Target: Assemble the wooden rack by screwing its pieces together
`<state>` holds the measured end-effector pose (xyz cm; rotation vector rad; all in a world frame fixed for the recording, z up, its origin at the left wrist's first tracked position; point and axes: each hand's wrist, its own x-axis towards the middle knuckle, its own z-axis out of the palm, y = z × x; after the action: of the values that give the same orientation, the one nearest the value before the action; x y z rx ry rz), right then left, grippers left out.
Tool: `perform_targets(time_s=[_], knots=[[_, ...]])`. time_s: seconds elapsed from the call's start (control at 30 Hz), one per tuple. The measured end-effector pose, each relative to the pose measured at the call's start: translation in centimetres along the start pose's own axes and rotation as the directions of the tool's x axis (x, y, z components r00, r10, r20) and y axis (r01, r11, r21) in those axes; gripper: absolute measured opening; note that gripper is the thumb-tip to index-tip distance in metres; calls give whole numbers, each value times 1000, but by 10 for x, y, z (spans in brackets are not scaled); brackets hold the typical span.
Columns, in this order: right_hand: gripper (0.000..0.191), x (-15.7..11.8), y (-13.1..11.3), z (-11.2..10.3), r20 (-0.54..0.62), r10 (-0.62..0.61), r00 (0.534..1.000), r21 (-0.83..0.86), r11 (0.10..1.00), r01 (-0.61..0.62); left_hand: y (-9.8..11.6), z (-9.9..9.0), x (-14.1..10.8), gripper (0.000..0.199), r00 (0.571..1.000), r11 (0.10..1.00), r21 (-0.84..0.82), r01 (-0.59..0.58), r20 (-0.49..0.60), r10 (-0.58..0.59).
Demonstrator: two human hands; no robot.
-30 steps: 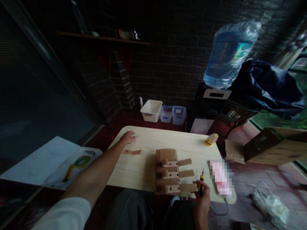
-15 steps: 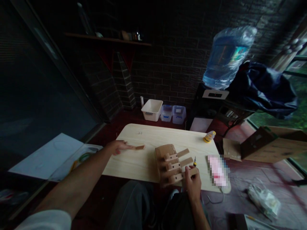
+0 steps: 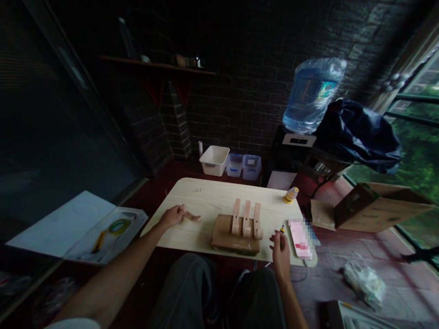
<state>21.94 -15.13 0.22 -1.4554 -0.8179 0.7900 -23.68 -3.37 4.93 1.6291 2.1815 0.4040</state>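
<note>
Left hand [image 3: 174, 216] pinches one end of a loose strip [image 3: 194, 217], lifted or flat I can't tell through the blur; right hand [image 3: 280, 247] is curled round a screwdriver [image 3: 283, 227]. Three strips [image 3: 246, 217] already sit on the block [image 3: 222, 232]; the loose one remains off it, and two small pieces [image 3: 198, 189] stand apart on the counter [image 3: 219, 198].

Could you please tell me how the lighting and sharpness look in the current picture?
Head view: the dark brick wall sinks into shadow, while the pale wooden table shows brighter; head view again: the bare left hand looks slightly soft, and pixelation covers the flat pink object at the table's right.
</note>
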Motion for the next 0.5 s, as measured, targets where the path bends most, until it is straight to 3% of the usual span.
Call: perform_targets(time_s=[0.1, 0.2, 0.33, 0.5], knots=[[65, -38, 13, 19, -20, -32, 999, -36, 999, 31, 9, 16, -6, 42, 998, 971, -236, -34, 44, 46], [67, -52, 15, 43, 10, -86, 996, -25, 996, 86, 30, 28, -15, 48, 982, 902, -404, -154, 36, 184], [66, -35, 9, 57, -110, -167, 980, -66, 985, 161, 62, 36, -35, 42, 936, 867, -375, -328, -5, 352], [72, -20, 10, 51, -189, -147, 971, -148, 982, 119, 82, 49, -73, 33, 939, 879, -342, -333, -34, 342]])
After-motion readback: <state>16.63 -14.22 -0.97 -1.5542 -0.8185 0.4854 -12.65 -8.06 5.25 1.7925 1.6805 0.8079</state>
